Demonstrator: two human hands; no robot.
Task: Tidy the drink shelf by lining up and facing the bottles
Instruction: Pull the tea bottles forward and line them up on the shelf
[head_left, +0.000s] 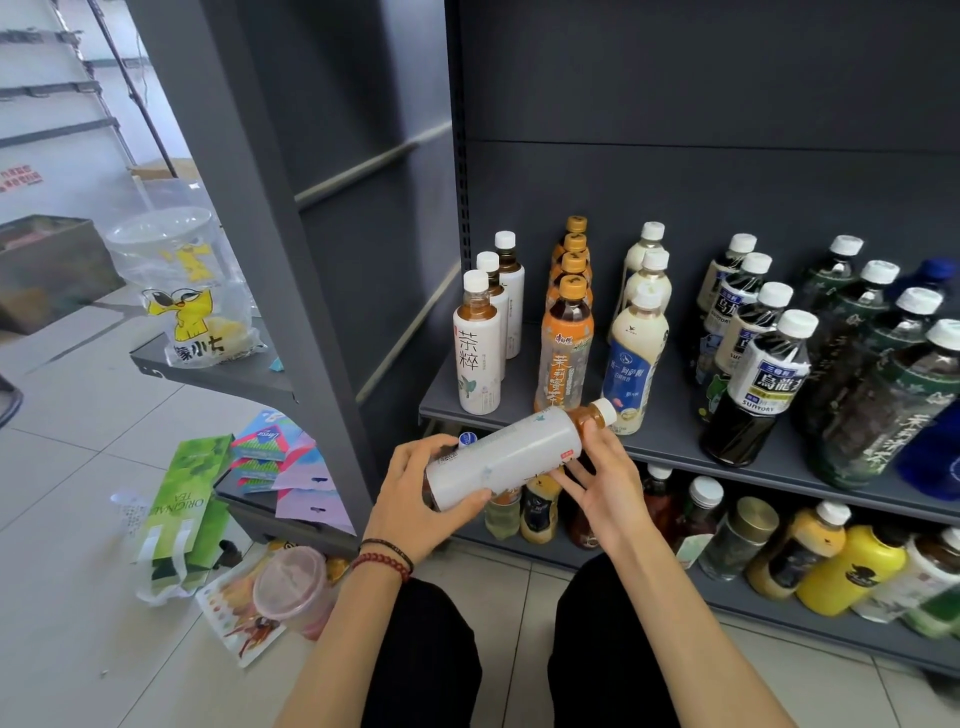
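Head camera: white-label bottle (511, 457) lies slanted, cap toward 2 o'clock, before the shelf (675, 444) edge. The left hand (415, 499) grips its base, fingers curled round; right hand (605, 483) pinches the neck, thumb on top, fingers beneath.

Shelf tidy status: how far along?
Done: upper shelf rows stand in files, the white tea row label out. In hand: a matching white tea bottle lies sideways between left hand and right hand, off the shelf. Left: stand it in its row, then the lower-shelf bottles, which look jumbled.
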